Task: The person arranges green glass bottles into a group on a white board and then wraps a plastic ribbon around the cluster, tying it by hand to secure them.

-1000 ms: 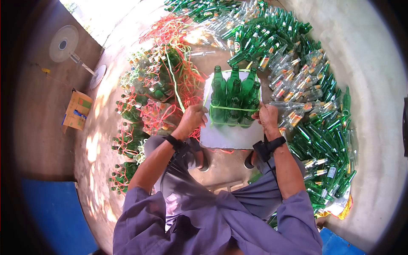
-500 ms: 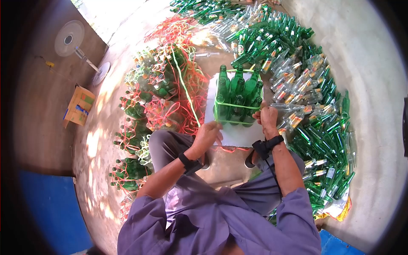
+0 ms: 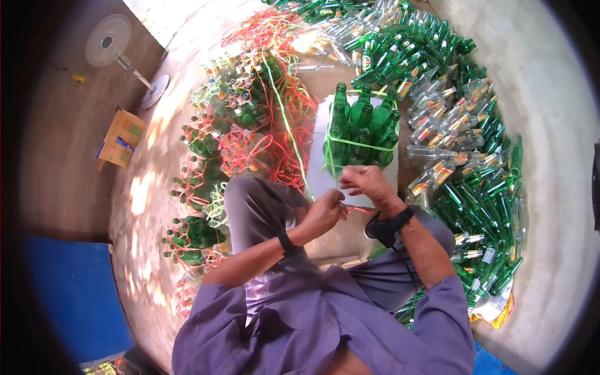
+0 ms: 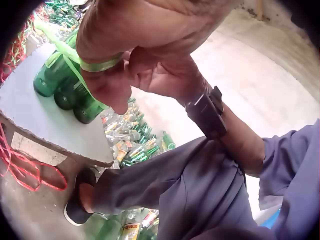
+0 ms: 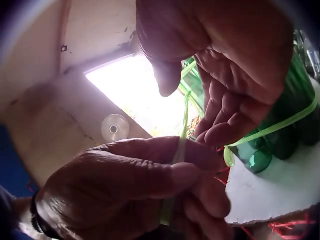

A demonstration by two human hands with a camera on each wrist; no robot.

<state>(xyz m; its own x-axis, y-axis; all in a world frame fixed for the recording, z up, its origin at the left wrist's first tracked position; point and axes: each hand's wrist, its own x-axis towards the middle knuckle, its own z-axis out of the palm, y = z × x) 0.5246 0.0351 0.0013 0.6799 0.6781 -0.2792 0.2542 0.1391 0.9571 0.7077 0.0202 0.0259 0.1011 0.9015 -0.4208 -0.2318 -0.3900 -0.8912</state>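
Observation:
Green glass bottles [image 3: 360, 122] stand upright in a tight block on a white board [image 3: 319, 147], with a light green plastic strap [image 3: 364, 145] running around them. Just in front of the board, my left hand [image 3: 326, 214] pinches a length of that strap between thumb and fingers, as the right wrist view shows. The pinched strap [image 5: 184, 117] rises from the thumb toward the bottles. Close above it hangs my right hand [image 3: 370, 184], its thumb apart from its loosely bent fingers [image 5: 227, 107]. In the left wrist view, strap crosses a left finger [image 4: 102, 86].
Loose green and clear bottles [image 3: 447, 122] lie heaped along the right and far side. Strapped bottle bundles [image 3: 203, 194] and tangled red strap [image 3: 294, 153] fill the left. A fan [image 3: 107, 42] and a cardboard box [image 3: 122, 137] stand by the wall.
Both hands have come together in front of the bottles. The left hand moved right and toward the body; the right hand left the block's right side and moved left.

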